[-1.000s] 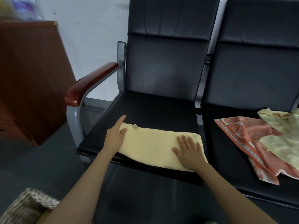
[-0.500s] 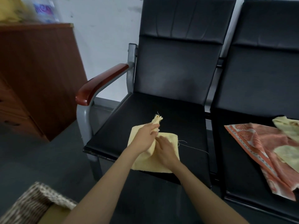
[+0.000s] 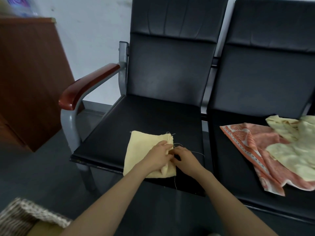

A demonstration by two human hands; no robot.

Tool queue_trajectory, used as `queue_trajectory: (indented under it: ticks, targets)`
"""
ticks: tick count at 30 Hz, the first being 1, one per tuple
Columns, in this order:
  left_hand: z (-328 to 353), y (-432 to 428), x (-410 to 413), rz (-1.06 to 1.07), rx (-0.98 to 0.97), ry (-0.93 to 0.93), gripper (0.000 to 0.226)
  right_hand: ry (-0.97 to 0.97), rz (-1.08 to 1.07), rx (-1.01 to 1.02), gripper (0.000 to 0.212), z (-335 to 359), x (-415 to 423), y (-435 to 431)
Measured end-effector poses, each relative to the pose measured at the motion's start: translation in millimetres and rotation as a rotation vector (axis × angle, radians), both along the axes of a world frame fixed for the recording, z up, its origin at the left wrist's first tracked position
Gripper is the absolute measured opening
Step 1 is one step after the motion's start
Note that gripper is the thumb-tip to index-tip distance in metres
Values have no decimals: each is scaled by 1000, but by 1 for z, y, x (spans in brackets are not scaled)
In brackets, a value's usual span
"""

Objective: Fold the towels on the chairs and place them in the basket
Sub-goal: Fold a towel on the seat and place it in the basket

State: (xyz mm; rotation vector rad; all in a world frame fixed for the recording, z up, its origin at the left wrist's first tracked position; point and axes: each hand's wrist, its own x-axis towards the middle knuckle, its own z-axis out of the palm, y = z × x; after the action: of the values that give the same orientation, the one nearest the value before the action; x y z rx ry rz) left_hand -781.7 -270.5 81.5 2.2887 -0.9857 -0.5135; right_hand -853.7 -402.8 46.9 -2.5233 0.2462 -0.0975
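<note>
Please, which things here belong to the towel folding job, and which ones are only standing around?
Belong to the job:
folded yellow towel
left hand and right hand, both at its right edge
orange towel
pale yellow towel, lying partly on the orange one
woven basket
left chair, right chair

Just there:
wooden cabinet
white wall
</note>
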Motion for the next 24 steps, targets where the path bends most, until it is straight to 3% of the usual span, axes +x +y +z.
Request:
queue_trajectory:
  ticks: [4,6,9,11,13,15,17,21,24]
  targets:
    - [-2,6,3,100,-178,255,60,22,-37,116,29,8,-1,0]
    - [-2,14,13,142,-187,164,52,58,-99,230,36,13,0,0]
    - [-8,30,28,161,-77,-123,35,61,-203,350,34,13,6,4]
    - [-14,40,34,168,8,-282,36,23,-267,246,34,13,13,9]
    - [-22,47,37,167,138,-387,42,-88,-348,-15,23,13,19,17]
    - [-31,52,39,170,264,-393,49,-236,-342,-156,28,15,26,28]
    - [-42,54,39,187,313,-372,54,-266,-252,-174,35,18,34,41]
    - [-52,51,38,233,313,-387,54,-67,-89,-138,44,5,49,64]
    - [-54,52,40,244,322,-400,53,121,-43,-241,53,-12,49,57]
